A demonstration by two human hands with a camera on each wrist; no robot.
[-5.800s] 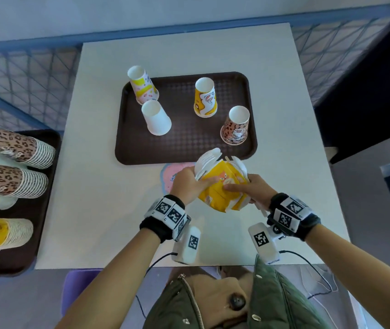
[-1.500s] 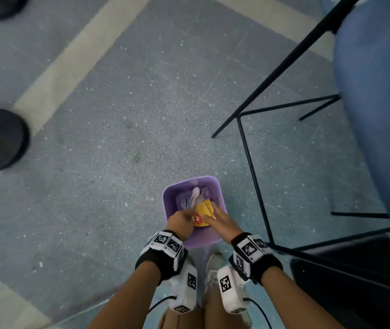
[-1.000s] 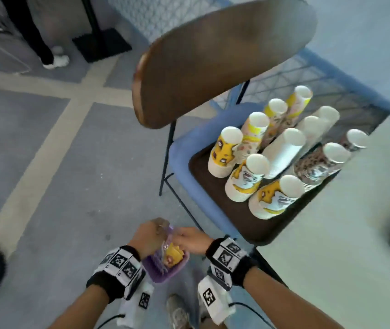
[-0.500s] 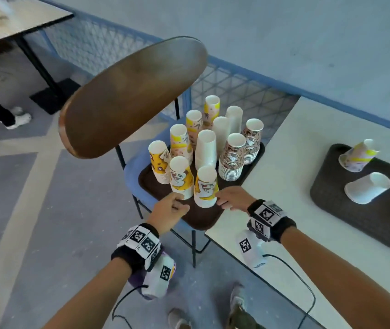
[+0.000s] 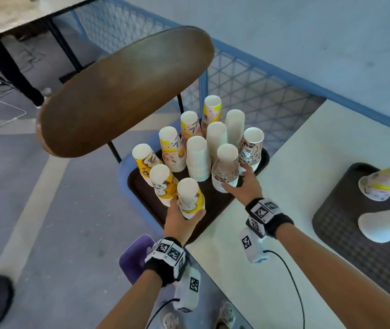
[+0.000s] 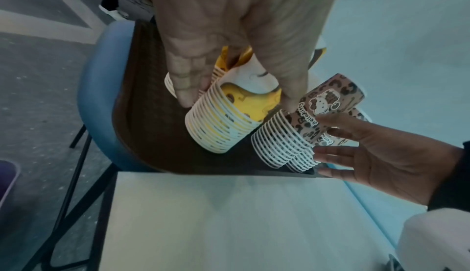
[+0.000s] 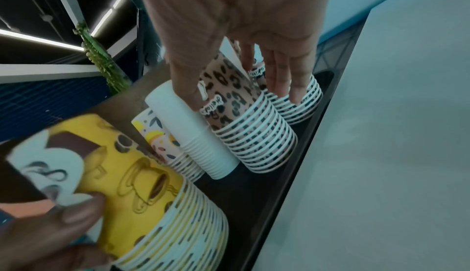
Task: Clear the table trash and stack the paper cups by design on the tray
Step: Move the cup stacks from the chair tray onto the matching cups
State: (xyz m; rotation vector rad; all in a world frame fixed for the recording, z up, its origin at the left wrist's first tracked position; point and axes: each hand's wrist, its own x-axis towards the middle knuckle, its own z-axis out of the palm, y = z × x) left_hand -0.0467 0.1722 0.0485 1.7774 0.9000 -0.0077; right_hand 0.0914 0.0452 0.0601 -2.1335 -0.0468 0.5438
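Observation:
A dark tray (image 5: 215, 206) on a blue chair carries several upside-down cup stacks grouped by design. My left hand (image 5: 186, 213) grips the nearest yellow cup stack (image 5: 190, 198), thumb and fingers around its sides; the left wrist view shows this yellow stack (image 6: 221, 126) tilted. My right hand (image 5: 239, 184) holds the near leopard cup stack (image 5: 226, 169), and the right wrist view shows that stack (image 7: 244, 118) between the thumb and the fingers, which reach in beside a second leopard stack (image 7: 302, 102). On the table tray (image 5: 336, 224) lie a patterned cup (image 5: 383, 184) and a white cup (image 5: 383, 225).
The chair's brown backrest (image 5: 122, 91) overhangs the stacks from the left. A purple bin (image 5: 134, 257) stands on the floor under my left wrist. The white table (image 5: 307, 148) butts against the chair tray. Blue mesh fencing (image 5: 248, 79) runs behind.
After the yellow trash went into the purple bin, my view swung up to the chair tray. In the last half second my left hand closed on the yellow stack and my right on the leopard stack.

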